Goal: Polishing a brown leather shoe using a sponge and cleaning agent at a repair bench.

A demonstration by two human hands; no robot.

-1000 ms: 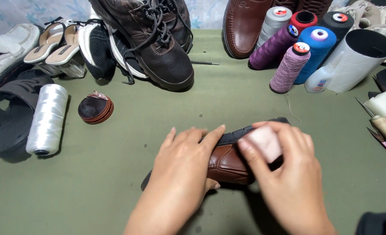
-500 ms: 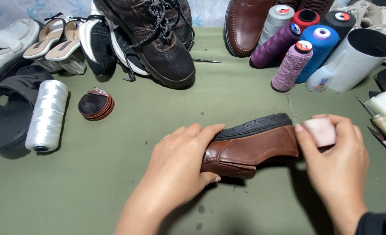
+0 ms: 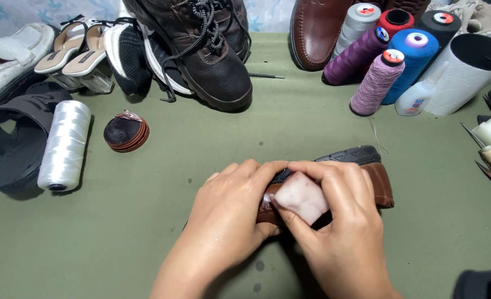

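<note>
While left hand [image 3: 229, 213] grips brown shoe [image 3: 379, 180], right hand [image 3: 339, 232] presses pale block [image 3: 302, 197] against it.

A small white plastic bottle [image 3: 413, 102] with a blue-and-red printed label lies at the far right of the green table, tucked between the blue thread cone [image 3: 413, 58] and the white cardboard tube [image 3: 460, 72]. The thread cones carry round end labels: red-and-white on the mauve cone [image 3: 375, 83] and on the grey cone [image 3: 356, 25]. No signs or screens are visible.
</note>
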